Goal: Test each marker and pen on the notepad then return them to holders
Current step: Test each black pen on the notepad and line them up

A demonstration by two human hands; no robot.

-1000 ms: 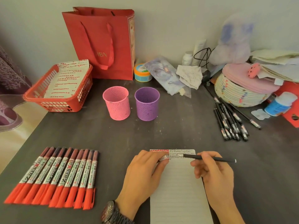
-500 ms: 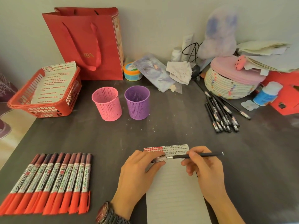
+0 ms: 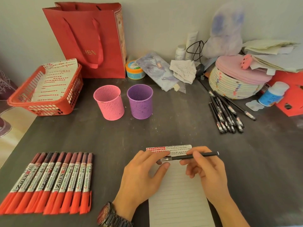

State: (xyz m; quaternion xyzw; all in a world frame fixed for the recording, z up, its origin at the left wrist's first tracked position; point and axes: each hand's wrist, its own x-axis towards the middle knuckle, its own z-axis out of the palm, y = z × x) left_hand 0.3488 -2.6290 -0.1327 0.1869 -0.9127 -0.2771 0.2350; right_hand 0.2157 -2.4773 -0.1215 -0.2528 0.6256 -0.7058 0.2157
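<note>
Pen lies pinched in the curled fingers of the right hand. Its long axis runs nearly level across the top of the notepad, tip end pointing left and butt end out to the right. The left hand rests on the pad's left side, forefinger and thumb closed round that tip end; whether a cap sits between them I cannot tell. So both hands have it, the right one by the barrel.

One notepad lies at the near edge of the desk, its top lines carrying red and black marks. Two holders stand beyond it, towards the far edge and off to the left: one pink holder and one purple holder, side by side and just apart. For the return, I judge the left hand the nearer to them.

Ten red markers lie in a row at the near left corner. A heap of loose black pens, about ten, lies towards the right edge.
</note>
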